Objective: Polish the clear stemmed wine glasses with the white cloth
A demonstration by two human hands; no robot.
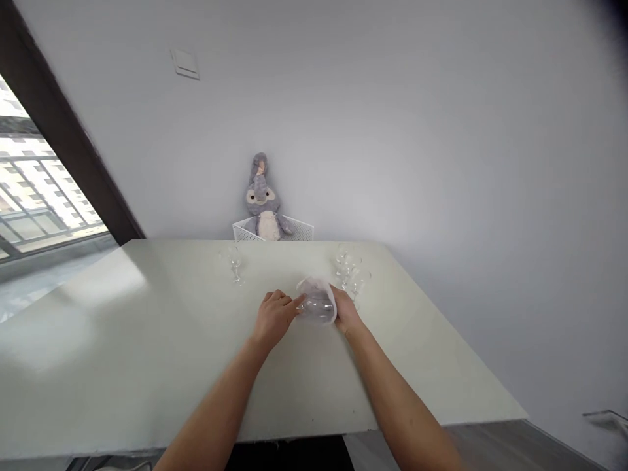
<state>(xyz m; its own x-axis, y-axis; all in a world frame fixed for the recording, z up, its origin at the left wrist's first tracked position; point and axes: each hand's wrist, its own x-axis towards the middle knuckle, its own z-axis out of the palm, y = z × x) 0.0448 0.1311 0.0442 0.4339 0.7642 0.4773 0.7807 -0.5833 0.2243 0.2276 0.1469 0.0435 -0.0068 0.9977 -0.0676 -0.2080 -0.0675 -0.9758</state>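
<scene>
A clear glass [318, 306] lies on its side within a translucent white wrap [314, 284] above the middle of the pale table [186, 366]. My left hand [275, 317] is at its left end, fingers curled, with the index finger reaching onto the glass. On the other side my right hand [345, 310] grips the wrap's right edge; some of its fingers are hidden behind the wrap. Several clear stemmed glasses [349, 268] stand just beyond my right hand. Another stemmed glass [235, 263] stands farther back on the left.
A grey plush rabbit [267, 222] sits in a white perforated basket [301, 229] at the table's back edge, against the wall. A dark-framed window [44, 190] is on the left. The table's front edge runs just below my forearms.
</scene>
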